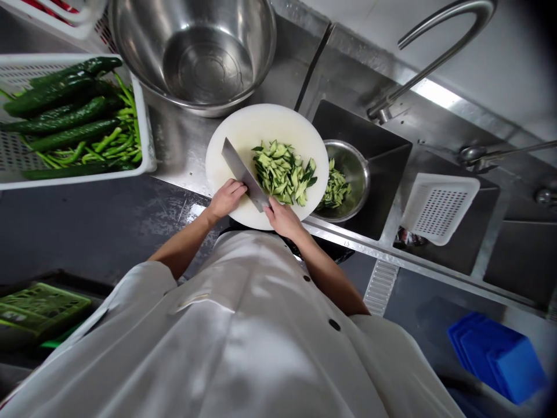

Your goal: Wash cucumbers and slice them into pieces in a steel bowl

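Observation:
A round white cutting board (226, 125) lies at the counter's edge. Over its left half a broad cleaver (243, 171) is held tilted, its handle in my closed right hand (282, 217). My left hand (228, 197) is at the left face of the blade, with its fingers bent together; whether anything is under them is hidden. Cut cucumber pieces (281, 171) are heaped on the board, right of the blade. More cut pieces (335, 188) lie in a metal bowl (359, 168) in the sink, partly beneath the board's right edge.
A large steel basin (209, 64) stands behind the board. At the left, a white basket (145, 128) holds whole cucumbers (65, 116) and green peppers (108, 142). A curved faucet (435, 64) rises behind the sinks, and a white strainer basket (441, 206) sits farther right.

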`<state>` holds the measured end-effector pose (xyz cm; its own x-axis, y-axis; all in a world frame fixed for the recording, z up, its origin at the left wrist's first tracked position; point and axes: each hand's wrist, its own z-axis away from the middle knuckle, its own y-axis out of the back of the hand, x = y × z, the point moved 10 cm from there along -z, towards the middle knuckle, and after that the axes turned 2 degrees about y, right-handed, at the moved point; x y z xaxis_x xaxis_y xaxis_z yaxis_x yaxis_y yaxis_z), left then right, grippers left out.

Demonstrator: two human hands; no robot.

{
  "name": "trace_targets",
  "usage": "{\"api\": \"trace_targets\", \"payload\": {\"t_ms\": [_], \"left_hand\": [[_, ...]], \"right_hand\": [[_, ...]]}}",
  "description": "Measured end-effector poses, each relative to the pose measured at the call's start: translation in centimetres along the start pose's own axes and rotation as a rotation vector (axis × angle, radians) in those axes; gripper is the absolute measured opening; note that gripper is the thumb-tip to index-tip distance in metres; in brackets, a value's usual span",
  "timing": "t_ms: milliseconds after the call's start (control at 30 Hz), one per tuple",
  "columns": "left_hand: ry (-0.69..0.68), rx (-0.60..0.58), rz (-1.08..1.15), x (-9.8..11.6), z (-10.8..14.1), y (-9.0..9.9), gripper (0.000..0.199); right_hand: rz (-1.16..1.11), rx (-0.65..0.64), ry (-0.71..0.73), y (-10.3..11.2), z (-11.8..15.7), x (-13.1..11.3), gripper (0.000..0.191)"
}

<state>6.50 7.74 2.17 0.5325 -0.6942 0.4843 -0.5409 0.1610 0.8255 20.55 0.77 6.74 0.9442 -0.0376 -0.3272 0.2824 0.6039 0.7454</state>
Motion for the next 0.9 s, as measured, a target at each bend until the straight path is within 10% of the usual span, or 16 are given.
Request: {"api": "trace_targets", "payload": {"t_ms": [200, 300, 400, 900], "left_hand": [[0.302, 0.306, 0.169, -5.7, 0.9, 5.0, 0.021], [0.523, 0.571, 0.346, -11.5, 2.1, 8.4, 0.028], [0.547, 0.592, 0.538, -14.2, -0.2, 8.0, 0.045], [0.189, 0.031, 0.504, -1.9, -21.3, -6.5, 0.087]], "right_hand": [[0.025, 0.120, 0.002, 3.6, 6.2, 4.3, 0.046], [0.043, -0.003, 0.014, 2.0, 8.3, 4.1, 0.040], [0.004, -0.075, 0.011, -0.7, 7.8, 2.6, 0.037], [-0.279, 0.334, -0.101, 1.7, 6.2, 15.0, 0.028]]}}
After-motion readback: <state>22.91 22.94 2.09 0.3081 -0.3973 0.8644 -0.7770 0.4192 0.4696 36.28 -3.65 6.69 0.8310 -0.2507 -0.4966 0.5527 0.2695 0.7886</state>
